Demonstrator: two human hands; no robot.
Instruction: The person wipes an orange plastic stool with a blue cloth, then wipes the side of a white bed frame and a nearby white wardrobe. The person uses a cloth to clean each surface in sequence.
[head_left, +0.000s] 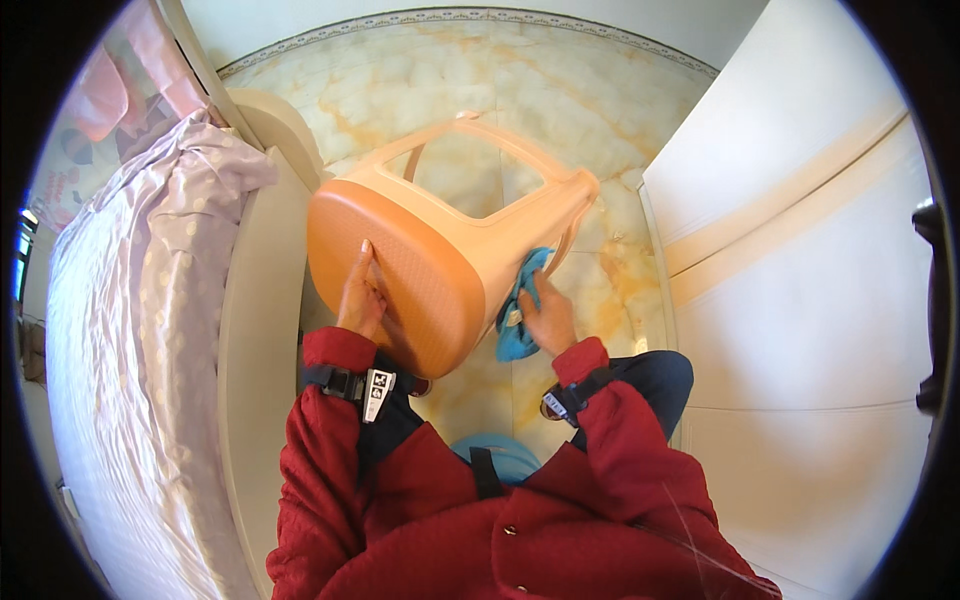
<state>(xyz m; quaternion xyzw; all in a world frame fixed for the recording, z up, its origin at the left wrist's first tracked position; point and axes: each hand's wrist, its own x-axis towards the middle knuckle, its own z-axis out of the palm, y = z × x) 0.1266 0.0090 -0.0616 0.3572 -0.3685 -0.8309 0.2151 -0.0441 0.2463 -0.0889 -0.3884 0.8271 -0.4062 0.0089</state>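
Observation:
An orange and peach plastic stool (405, 270) lies tipped on its side on the floor, its textured orange seat facing me and its legs pointing away. My left hand (363, 300) rests on the seat, one finger stretched flat along its surface; nothing is gripped in it. In my right hand (547, 313) is a bunched blue cloth (517, 339), held against the outer side of the stool by one of its legs.
At the left stands a bed with a pale rumpled, dotted cover (187, 225) and a cream side board (262, 360). A white cabinet (780, 337) runs along the right. The marbled tile floor (615, 135) reaches the far wall. Between my legs is a blue round object (510, 454), partly hidden.

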